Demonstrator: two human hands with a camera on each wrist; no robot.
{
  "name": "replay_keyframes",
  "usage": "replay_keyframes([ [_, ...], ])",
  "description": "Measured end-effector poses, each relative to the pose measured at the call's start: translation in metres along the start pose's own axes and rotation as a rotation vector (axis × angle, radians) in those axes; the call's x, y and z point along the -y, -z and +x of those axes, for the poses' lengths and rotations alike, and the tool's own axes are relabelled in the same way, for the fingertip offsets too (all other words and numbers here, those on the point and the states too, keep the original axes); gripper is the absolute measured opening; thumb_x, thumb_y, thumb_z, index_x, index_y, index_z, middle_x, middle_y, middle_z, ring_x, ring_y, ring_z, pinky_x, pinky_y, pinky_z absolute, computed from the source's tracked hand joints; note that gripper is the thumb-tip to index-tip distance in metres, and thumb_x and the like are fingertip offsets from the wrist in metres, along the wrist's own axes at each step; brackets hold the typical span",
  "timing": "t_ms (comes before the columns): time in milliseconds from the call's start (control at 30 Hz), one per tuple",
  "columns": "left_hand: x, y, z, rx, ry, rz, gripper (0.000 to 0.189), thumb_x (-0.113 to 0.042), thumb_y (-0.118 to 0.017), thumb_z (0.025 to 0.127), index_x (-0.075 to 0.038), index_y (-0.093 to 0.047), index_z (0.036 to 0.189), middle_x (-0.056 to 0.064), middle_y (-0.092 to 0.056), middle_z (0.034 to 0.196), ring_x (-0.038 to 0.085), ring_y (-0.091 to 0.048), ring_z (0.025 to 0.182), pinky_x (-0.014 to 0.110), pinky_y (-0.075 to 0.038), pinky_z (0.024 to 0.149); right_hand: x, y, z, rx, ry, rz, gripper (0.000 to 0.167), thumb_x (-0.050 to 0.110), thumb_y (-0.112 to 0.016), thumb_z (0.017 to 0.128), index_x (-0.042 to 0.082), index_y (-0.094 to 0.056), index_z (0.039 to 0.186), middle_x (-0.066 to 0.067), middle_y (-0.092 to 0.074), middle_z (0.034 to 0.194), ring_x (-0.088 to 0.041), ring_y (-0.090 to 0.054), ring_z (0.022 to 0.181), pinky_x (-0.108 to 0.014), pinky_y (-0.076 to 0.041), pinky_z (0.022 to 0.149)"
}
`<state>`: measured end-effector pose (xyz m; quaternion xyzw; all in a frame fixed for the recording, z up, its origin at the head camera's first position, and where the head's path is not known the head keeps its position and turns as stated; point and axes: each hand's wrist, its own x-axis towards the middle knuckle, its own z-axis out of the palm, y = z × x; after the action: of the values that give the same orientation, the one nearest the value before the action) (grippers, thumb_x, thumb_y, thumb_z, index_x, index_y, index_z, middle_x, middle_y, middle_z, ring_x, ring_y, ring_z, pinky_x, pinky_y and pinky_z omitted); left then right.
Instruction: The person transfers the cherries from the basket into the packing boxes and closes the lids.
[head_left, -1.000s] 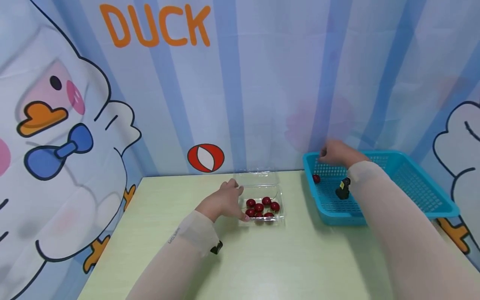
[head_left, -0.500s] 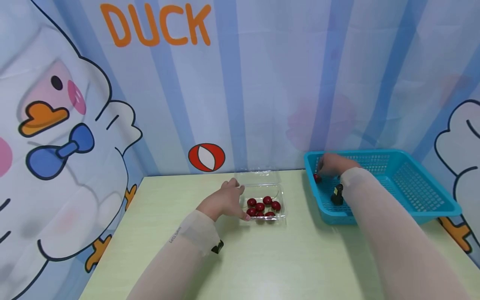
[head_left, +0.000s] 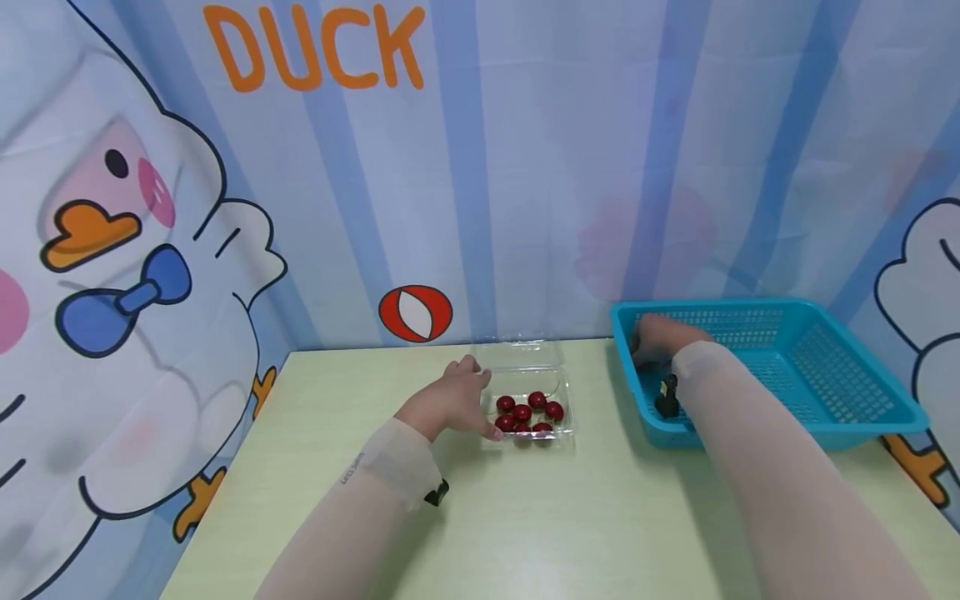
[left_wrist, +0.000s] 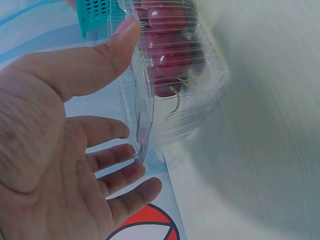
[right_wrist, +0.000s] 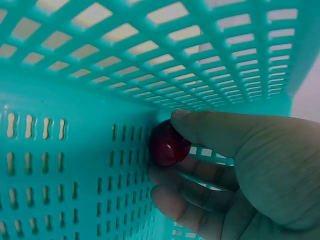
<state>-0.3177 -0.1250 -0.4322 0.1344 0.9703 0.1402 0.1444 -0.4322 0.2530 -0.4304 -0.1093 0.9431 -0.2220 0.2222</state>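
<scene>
Dark-red cherries (head_left: 522,412), turquoise basket (head_left: 840,367), blue-striped backdrop (head_left: 540,167)

Cherries (head_left: 522,412) in box (head_left: 536,382), lid (head_left: 517,355) seemingly behind, basket (head_left: 847,375) to the right

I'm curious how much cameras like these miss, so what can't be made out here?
Head view: the cherry pinched by the right hand, which hides it; the right wrist view does show it.
Right wrist view: whether that cherry has a stem; the thumb covers part of it.
Left wrist view: all the boxed cherries; the top edge cuts them off.
Head view: the lettering on the left sleeve, too small and blurred to read surely.
</scene>
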Motion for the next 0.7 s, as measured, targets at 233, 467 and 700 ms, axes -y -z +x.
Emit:
replay_keyframes([
  [233, -0.001, 0.0, 0.0, -0.001, 0.001, -0.005, 0.111, -0.045, -0.101, 0.085, -0.013, -0.045, 0.175, 0.014, -0.042, 0.174, 0.034, -0.041, 0.156, 0.058, -0.058, 0.12, 0.002, 0.014, -0.006, -0.023, 0.018, -0.041, 0.032, 0.011, -0.067, 0.107, 0.013, -0.061, 0.076, -0.002, -0.059, 0.073, -0.02, -0.055, 0.071, -0.037, -0.058, 0.069],
  [467, 0.0, -0.001, 0.0, 0.002, -0.004, 0.012, 0.112, -0.047, -0.101, 0.085, -0.012, -0.045, 0.175, 0.015, -0.042, 0.174, 0.034, -0.041, 0.156, 0.057, -0.058, 0.12, 0.02, 0.036, -0.018, -0.086, 0.098, -0.051, 0.041, 0.01, -0.058, 0.105, 0.021, -0.047, 0.067, 0.007, -0.037, 0.063, -0.013, -0.032, 0.06, -0.036, -0.044, 0.064],
  [700, 0.001, -0.002, 0.002, -0.003, -0.001, -0.005, 0.111, -0.045, -0.101, 0.085, -0.012, -0.045, 0.175, 0.015, -0.042, 0.174, 0.035, -0.041, 0.156, 0.057, -0.058, 0.119, 0.064, 0.048, -0.037, -0.229, 0.146, -0.113, 0.018, 0.018, -0.066, 0.108, 0.002, -0.075, 0.111, -0.016, -0.075, 0.107, -0.029, -0.066, 0.092, -0.049, -0.058, 0.085],
])
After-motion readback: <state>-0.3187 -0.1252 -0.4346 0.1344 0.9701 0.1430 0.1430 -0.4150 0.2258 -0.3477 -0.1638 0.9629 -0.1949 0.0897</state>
